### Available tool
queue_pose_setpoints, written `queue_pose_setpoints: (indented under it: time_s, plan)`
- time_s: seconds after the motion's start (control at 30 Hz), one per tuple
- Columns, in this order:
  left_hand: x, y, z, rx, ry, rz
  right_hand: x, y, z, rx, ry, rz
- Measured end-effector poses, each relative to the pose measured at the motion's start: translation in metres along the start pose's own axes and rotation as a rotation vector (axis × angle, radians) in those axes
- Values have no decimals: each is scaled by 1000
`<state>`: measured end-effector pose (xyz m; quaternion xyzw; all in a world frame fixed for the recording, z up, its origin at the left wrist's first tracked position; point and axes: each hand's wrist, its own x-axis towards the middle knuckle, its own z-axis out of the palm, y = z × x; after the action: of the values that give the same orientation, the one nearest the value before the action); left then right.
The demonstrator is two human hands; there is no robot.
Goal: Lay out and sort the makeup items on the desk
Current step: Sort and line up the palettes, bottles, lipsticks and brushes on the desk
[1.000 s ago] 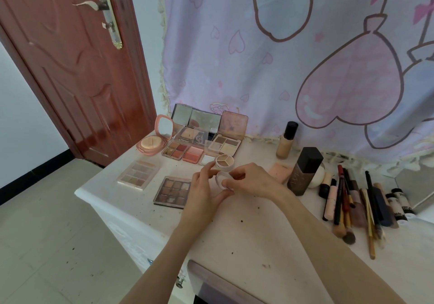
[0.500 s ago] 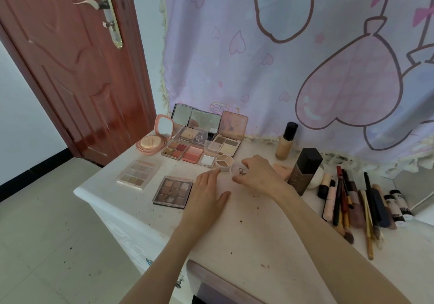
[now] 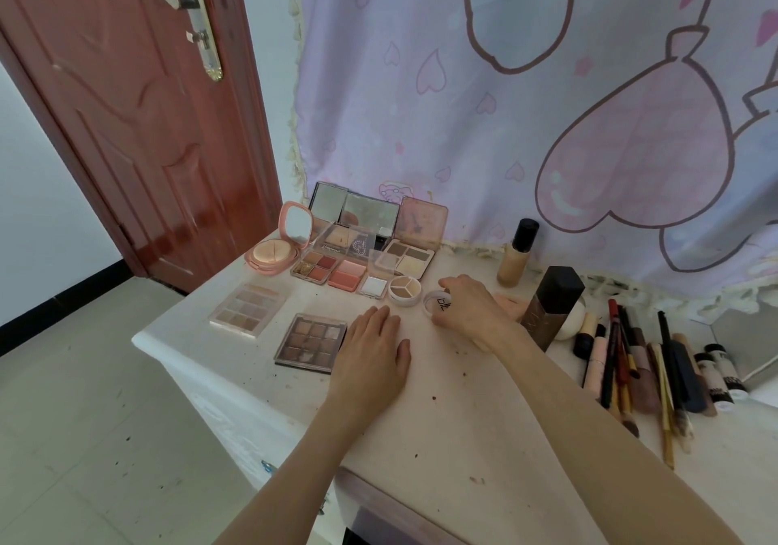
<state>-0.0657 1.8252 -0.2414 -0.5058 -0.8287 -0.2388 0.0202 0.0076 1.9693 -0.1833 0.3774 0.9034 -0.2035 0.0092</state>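
Far left on the bench (image 3: pixel 235 376) lie open palettes (image 3: pixel 328 266). The left hand (image 3: pixel 370 355) rests flat, released. Just right, the right hand (image 3: pixel 471 308) grasps a round lid (image 3: pixel 433 302) beside its pot (image 3: pixel 404 290); brushes (image 3: pixel 640 367) lie far right.

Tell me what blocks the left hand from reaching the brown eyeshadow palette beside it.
Nothing visible does. The left hand lies flat on the desk, fingers straight, right next to the brown eyeshadow palette; no other item lies between them.
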Motion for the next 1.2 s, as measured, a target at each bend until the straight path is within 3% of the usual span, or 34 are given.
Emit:
queue_pose_setpoints:
  time_s: [0.2,0.4,0.5,0.67,0.8,0.9,1.0,1.1,1.2]
  plan:
    - [-2,3,-3,17,-13,1,-11,1,2,129,46,-33]
    - [-10,-4,-21,54,-35,77,-36,-9,15,334,290,-186]
    - [-16,-24,-37,86,82,144,-47,-19,35,386,272,-259]
    - [-32,-59,-54,135,131,-67,-57,-35,74,239,227,-378]
    - [-48,-61,-47,177,124,-160,-55,-39,88,-44,197,-441]
    - [-46,-58,-42,84,140,-227,-54,-38,88,-108,157,-422]
    - [-38,-49,-51,-227,167,-350,-55,-39,86,-41,140,-405]
    - [-34,-35,-66,-639,93,-428,-64,-39,74,322,144,-330]
    - [-37,-19,-70,-786,54,-335,-73,-39,63,721,119,-218]
